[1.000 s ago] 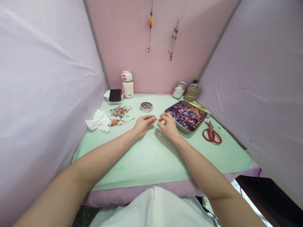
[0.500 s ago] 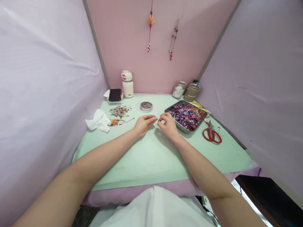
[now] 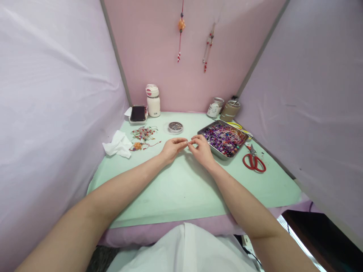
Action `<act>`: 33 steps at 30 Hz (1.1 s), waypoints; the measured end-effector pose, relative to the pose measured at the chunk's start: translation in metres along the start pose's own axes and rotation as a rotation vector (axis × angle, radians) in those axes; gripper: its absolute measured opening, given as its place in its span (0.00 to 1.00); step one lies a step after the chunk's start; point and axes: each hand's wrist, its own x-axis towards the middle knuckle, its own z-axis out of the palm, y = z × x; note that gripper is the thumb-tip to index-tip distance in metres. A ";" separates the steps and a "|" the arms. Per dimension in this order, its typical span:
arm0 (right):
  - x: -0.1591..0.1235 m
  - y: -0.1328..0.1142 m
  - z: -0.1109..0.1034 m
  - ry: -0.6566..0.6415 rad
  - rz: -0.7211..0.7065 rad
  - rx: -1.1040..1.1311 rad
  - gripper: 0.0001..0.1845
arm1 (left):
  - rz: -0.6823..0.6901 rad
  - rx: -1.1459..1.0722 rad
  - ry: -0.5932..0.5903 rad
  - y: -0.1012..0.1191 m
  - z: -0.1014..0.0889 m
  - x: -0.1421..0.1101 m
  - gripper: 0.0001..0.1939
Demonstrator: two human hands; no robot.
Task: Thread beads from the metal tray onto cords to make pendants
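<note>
Over the middle of the green tabletop (image 3: 170, 192), my left hand (image 3: 172, 149) pinches with thumb and fingers pressed together. My right hand (image 3: 202, 151) meets it fingertip to fingertip, its thumb and index finger closed in a pinch. Whatever lies between the fingertips is too small to make out. Just right of my right hand stands a metal tray (image 3: 221, 155) holding many purple and mixed beads (image 3: 219, 140) with tangled threads. A small round dish (image 3: 175, 127) with silvery contents sits behind my left hand.
Red-handled scissors (image 3: 254, 160) lie right of the tray. At left are a crumpled tissue (image 3: 118, 144), beaded strings (image 3: 144, 133) and an orange bead charm (image 3: 137, 146). A white bottle (image 3: 153, 102), a dark-topped box (image 3: 138, 114) and two jars (image 3: 229, 111) line the back.
My right hand's fingertips have closed the small gap and now touch those of my left hand. The left hand has barely moved.
</note>
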 end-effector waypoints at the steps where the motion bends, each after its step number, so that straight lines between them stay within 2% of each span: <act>1: 0.000 -0.001 0.000 0.002 -0.002 0.000 0.05 | 0.000 -0.001 -0.001 0.000 0.000 0.000 0.13; 12: -0.002 -0.004 -0.002 -0.005 -0.066 -0.057 0.04 | -0.001 -0.052 0.012 0.003 0.001 -0.001 0.07; 18: -0.001 -0.017 -0.008 0.121 -0.108 0.116 0.05 | -0.036 -0.093 -0.004 0.001 0.000 -0.001 0.05; 20: -0.001 -0.020 -0.008 0.123 -0.089 0.185 0.06 | -0.052 -0.118 -0.027 -0.001 0.000 -0.001 0.05; 23: -0.002 -0.021 -0.006 0.096 0.005 0.304 0.06 | -0.071 -0.150 -0.053 -0.003 0.001 -0.003 0.05; 27: -0.002 -0.018 -0.002 0.123 0.109 0.420 0.07 | -0.088 -0.157 -0.062 -0.004 0.003 -0.004 0.05; 30: -0.001 -0.017 -0.003 0.127 0.132 0.394 0.08 | -0.103 -0.158 -0.031 -0.003 0.003 -0.003 0.05; 33: -0.001 -0.017 -0.005 0.106 0.111 0.257 0.08 | -0.104 -0.163 -0.002 -0.002 0.002 -0.002 0.05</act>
